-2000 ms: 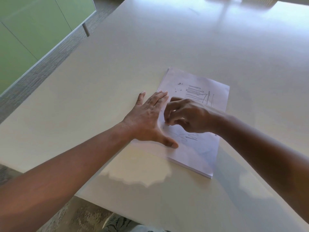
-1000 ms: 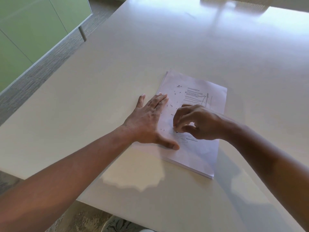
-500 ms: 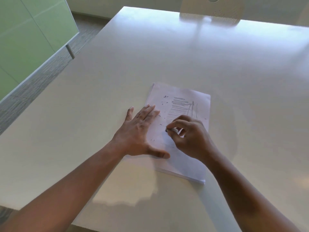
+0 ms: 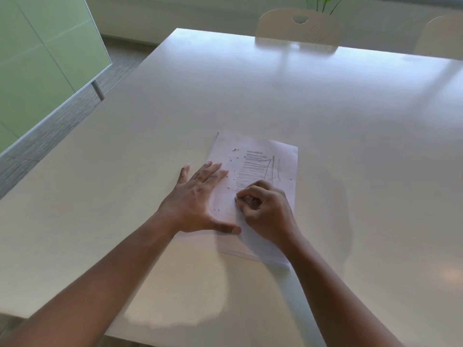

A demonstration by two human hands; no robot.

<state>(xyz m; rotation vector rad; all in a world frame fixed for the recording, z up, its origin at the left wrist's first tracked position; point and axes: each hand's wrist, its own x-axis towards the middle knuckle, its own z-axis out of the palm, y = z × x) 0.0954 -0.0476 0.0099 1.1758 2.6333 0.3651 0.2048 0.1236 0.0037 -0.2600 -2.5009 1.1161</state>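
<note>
A thin stack of white paper (image 4: 283,156) with pencil lines and scribbles lies on the white table (image 4: 250,96). Small dark crumbs are scattered over the top sheet. My left hand (image 4: 198,199) lies flat with spread fingers, pressing the stack's left edge, thumb on the paper. My right hand (image 4: 265,209) is curled over the sheet's middle and pinches a small eraser (image 4: 246,199) against the paper; most of the eraser is hidden by the fingers.
Two pale chairs (image 4: 298,26) (image 4: 441,36) stand at the table's far edge, with a green plant (image 4: 323,2) behind. A green frosted glass partition (image 4: 42,58) runs along the left, over grey carpet (image 4: 50,128).
My view has tilted up, bringing the chairs and the plant into sight. My right hand has shifted a little over the sheet with the eraser. The left hand stays pressed on the paper.
</note>
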